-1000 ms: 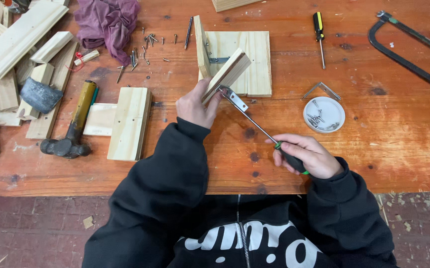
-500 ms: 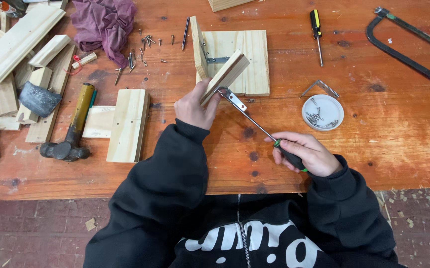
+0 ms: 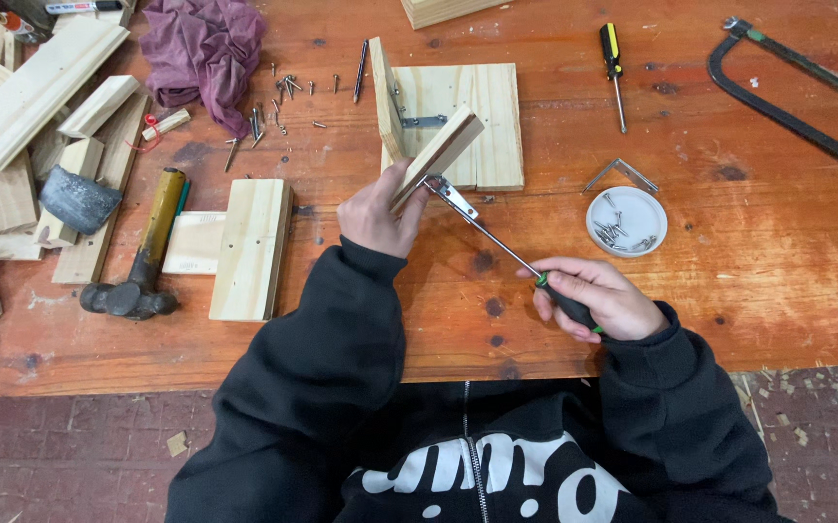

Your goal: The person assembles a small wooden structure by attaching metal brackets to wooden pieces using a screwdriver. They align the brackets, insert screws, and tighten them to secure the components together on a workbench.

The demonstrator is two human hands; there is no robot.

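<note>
Toward the left edge of the workbench (image 3: 787, 291) lie pale wood offcuts (image 3: 31, 87) and a hammer (image 3: 143, 252), its handle running toward the far edge; a purple rag (image 3: 201, 48) sits at the far edge with loose screws (image 3: 278, 97) beside it. Near the middle, the left hand (image 3: 375, 208) is closed around the lower end of a small wooden block (image 3: 438, 155); the block's long axis tilts up and to the right, above the hand. A metal bracket (image 3: 450, 197) sits against its underside; the screwdriver (image 3: 511, 252) slants from that bracket down to the right, tip toward the block. The right hand (image 3: 598, 300) is curled around its handle, near the front edge; a white dish (image 3: 627, 221) of screws sits just beyond it.
</note>
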